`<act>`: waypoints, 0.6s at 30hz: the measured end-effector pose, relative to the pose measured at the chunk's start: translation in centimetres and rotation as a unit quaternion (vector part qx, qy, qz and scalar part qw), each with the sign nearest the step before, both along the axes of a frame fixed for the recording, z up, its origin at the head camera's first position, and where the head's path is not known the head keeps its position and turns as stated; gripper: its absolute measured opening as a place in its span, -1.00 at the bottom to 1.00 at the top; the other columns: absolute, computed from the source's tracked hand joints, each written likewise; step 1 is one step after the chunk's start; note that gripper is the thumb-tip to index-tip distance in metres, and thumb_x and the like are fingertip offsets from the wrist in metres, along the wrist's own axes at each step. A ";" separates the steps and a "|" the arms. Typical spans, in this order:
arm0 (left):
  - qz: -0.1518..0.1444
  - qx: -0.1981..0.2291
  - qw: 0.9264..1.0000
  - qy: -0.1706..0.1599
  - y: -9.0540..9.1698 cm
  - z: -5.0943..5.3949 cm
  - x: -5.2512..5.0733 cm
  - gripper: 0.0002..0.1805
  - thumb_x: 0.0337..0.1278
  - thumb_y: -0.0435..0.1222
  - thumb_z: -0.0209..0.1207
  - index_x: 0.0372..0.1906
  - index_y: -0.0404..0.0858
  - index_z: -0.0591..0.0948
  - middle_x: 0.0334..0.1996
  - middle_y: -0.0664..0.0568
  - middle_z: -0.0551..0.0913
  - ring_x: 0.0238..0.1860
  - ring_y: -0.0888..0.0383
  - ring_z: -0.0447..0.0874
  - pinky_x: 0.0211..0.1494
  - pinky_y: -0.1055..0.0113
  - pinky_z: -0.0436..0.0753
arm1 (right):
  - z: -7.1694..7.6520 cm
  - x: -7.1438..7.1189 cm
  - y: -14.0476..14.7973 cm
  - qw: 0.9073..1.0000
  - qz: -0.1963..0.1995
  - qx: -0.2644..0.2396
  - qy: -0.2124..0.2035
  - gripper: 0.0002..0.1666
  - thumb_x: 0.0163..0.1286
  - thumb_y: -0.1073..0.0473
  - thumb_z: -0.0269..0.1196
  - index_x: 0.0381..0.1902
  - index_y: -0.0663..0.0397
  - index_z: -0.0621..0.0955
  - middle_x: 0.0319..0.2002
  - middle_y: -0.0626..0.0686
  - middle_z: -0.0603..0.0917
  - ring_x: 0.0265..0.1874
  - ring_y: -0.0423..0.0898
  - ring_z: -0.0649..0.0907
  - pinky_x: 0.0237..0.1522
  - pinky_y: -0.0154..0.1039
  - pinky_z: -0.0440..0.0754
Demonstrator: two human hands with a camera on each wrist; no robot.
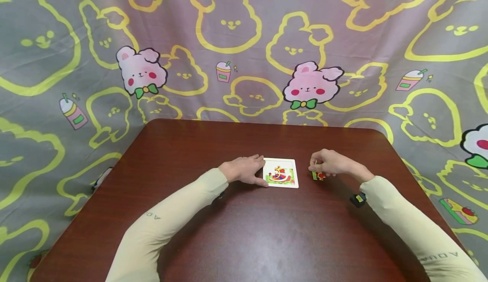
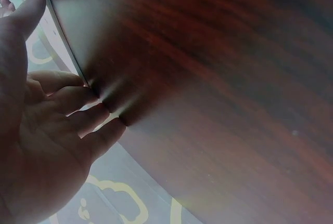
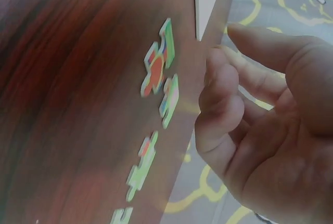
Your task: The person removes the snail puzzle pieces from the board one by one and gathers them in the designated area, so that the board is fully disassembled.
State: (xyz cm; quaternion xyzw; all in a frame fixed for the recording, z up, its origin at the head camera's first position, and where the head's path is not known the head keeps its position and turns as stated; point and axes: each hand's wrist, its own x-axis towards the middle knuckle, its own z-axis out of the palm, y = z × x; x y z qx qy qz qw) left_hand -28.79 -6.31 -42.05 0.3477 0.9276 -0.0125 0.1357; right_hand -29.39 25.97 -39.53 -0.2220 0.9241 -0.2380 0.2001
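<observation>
Find the puzzle pieces just under the right grip, bent, thumb apart, toward the tabletop's near edge; note the left grip spread against the tray.

A pale cream left sleeve and a matching right sleeve are worn, both printed with dark lettering. By the right cuff, 1 small black device with a yellow-green patch is worn.

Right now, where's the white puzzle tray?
In the head view, right of center, the white puzzle tray lies on the brown table between the left hand, touching its left edge, and the right hand.
</observation>
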 end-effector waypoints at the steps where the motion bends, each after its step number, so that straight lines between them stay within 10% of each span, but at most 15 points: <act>1: 0.000 0.000 1.000 0.000 0.0 0.0 0.0 0.01 0.10 0.42 0.03 0.46 -0.20 0.26 0.55 -0.10 0.11 0.57 0.00 0.04 0.48 0.04 0.31 | 0.0 0.1 -0.2 1.000 0.000 -0.003 0.003 -0.84 0.37 0.07 0.29 -0.25 0.05 0.64 -0.61 0.07 0.58 -0.73 -0.12 0.49 -0.68 -0.28 0.47; 18: 0.002 0.000 1.000 -0.005 0.0 0.1 0.0 0.00 0.11 0.41 0.05 0.45 -0.20 0.26 0.56 -0.11 0.10 0.58 0.00 0.02 0.51 0.08 0.27 | -0.2 -0.1 -4.2 0.998 -0.001 -0.042 0.051 -0.79 0.35 0.16 0.29 -0.12 0.14 0.66 -0.36 0.10 0.72 -0.66 -0.11 0.56 -0.55 -0.26 0.53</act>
